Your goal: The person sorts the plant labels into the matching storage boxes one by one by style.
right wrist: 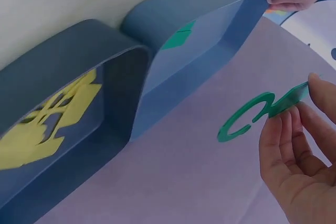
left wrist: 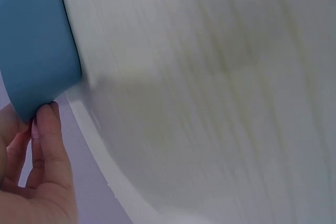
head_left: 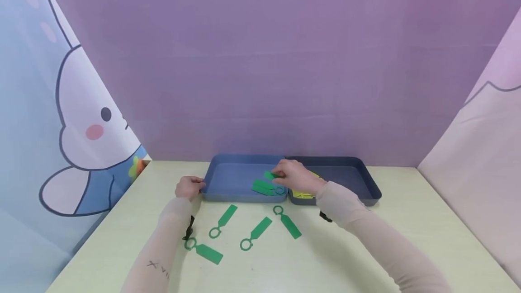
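A green plastic tag with a split ring (right wrist: 287,99) is pinched between the thumb and fingers of my right hand (head_left: 297,176), above the right part of the blue tray (head_left: 232,177). In the right wrist view its ring points away from the fingers. More green tags (head_left: 262,187) lie inside that tray below the hand. My left hand (head_left: 189,188) pinches the tray's left rim, with thumb and fingertips on either side of the wall in the left wrist view. Several green tags, one of them near the middle (head_left: 260,228), lie scattered on the table in front.
A dark tray (head_left: 346,175) stands against the blue one on the right, with yellow tags (right wrist: 31,142) in its left part. Behind both trays rises a purple backdrop (head_left: 260,80). The pale table (head_left: 260,275) extends in front, under both forearms.
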A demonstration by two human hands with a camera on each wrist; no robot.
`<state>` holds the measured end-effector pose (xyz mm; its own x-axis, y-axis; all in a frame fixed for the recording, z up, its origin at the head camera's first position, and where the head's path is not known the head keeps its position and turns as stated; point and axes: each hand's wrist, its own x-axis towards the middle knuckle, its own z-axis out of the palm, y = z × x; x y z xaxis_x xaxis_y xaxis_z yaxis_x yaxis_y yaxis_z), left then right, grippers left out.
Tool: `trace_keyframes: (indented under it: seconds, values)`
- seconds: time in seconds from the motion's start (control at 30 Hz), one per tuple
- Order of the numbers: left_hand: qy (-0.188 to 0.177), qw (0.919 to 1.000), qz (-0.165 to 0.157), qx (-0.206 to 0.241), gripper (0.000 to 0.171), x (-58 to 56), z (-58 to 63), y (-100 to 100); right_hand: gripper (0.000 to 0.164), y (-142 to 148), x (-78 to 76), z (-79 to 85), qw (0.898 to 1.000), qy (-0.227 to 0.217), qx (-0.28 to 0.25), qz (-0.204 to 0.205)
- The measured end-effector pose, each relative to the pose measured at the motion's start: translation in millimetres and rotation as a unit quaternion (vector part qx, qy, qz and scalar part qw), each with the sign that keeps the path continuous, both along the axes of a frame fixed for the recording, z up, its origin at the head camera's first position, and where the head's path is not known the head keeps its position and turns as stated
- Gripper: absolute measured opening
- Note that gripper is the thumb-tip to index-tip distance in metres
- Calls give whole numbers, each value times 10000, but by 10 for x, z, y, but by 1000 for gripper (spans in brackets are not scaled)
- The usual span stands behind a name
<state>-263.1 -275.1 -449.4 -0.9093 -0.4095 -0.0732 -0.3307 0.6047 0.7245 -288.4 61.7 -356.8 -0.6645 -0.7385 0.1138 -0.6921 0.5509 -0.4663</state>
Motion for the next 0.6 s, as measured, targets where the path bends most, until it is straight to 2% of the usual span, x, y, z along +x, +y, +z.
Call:
trace_keyframes:
  seconds: [0.03, 0.13, 0.3, 0.47, 0.6]
  values:
    - [0, 10000, -7, 6, 27, 0, -3, -3, 15, -46, -11, -15, 10000, 13, -22, 14]
    - [6, 10000, -40, 1, 27, -7, -33, -26, 6, -194, -46, -93, 9999, 6, -64, 97]
    - [-29, 10000, -17, 54, 27, -31, -86, -43, 8, -404, -75, -237, 9998, 9, -109, 144]
    - [-72, 9999, -4, 89, 26, -35, -78, -30, 25, -527, -96, -367, 9999, 80, -7, 74]
    - [-51, 10000, -36, 71, 27, -33, -50, -51, 27, -613, -143, -470, 9997, 166, 157, 25]
